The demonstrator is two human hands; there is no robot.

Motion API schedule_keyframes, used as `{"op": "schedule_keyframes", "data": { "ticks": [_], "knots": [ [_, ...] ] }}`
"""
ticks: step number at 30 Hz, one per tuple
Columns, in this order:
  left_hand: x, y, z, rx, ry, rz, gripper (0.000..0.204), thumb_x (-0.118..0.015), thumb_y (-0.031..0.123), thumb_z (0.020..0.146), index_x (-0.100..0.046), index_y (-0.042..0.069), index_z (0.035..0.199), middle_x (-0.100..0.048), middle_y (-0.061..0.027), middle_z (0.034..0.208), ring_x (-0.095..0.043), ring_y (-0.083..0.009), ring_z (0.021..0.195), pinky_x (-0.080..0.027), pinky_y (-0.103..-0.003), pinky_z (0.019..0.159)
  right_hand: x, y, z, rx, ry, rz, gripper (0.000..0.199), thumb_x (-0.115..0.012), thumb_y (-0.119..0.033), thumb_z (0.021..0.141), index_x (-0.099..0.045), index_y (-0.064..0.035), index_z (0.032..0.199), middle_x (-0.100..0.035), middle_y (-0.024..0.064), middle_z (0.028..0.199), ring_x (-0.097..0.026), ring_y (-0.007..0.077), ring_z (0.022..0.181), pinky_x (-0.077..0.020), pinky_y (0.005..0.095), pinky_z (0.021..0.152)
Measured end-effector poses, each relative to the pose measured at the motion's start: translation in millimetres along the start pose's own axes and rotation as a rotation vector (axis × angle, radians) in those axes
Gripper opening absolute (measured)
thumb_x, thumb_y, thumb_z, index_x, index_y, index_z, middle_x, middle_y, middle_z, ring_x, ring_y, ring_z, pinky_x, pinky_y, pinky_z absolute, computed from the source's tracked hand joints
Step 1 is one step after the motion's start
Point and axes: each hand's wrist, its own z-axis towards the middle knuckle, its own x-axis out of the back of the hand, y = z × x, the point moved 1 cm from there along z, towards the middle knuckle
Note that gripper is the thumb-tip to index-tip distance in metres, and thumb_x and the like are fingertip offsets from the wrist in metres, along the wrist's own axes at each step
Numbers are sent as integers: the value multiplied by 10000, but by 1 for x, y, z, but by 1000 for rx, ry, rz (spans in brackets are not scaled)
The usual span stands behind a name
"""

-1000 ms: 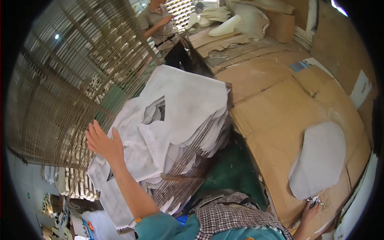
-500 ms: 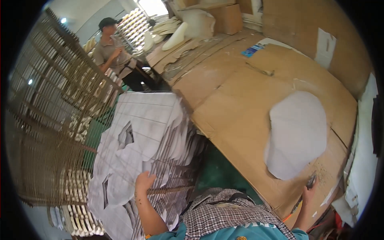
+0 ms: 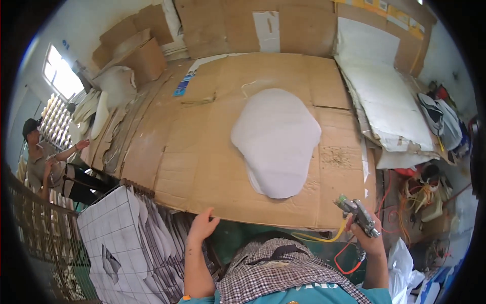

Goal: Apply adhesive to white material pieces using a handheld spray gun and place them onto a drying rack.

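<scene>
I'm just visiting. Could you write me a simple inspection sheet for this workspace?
Surface: cardboard-covered table, with dark specks toward its right side.
Work things: pale rounded sheet lying on the table; metal spray-gun-like tool in hand.
Clutter: white plastic bag at lower right.
Hands: left hand empty, by the table's near edge, contact unclear; right hand grips the tool.
Hoses: yellow hose and red hose by the tool.
Surroundings: pale sheets on a rack at lower left; another person beyond.
</scene>
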Motion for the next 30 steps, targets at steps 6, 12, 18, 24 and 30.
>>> {"op": "schedule_keyframes", "data": {
  "ticks": [6,12,18,24,30],
  "knots": [
    [-54,-17,10,-85,-222,-21,478,-596,289,757,-501,52,1161,-583,-193,1030,-562,-315,963,-442,-364,822,-5,-14,-15,-1,250,-45,446,-580,-58,785,-428,35,1194,-559,61,797,-556,129,685,-475,267,642],
    [-57,-44,-3,95,-306,83,509,-591,292,759,-485,20,1175,-579,-181,1058,-552,-316,989,-438,-368,841,-3,-18,-49,-55,1,-86,455,-605,-33,757,-450,38,1179,-571,45,793,-553,115,698,-466,261,649],
    [-62,-56,3,74,-297,33,512,-586,299,763,-482,24,1182,-575,-178,1064,-550,-309,995,-438,-362,843,-28,-21,-25,2,157,87,414,-606,-51,769,-458,33,1147,-565,61,783,-562,141,696,-466,267,634],
    [-57,-51,4,83,-295,13,499,-585,299,769,-487,26,1175,-577,-168,1055,-555,-301,984,-439,-356,834,-3,-23,-40,-26,282,-102,427,-606,-94,781,-450,36,1157,-555,55,765,-551,127,677,-457,245,625],
    [-59,-37,17,-46,-271,-2,477,-593,294,758,-510,22,1141,-597,-168,984,-574,-301,916,-450,-358,795,-10,-15,-58,-87,109,-49,453,-625,-76,754,-458,35,1160,-566,50,775,-562,121,681,-467,245,640]
  ]
}}
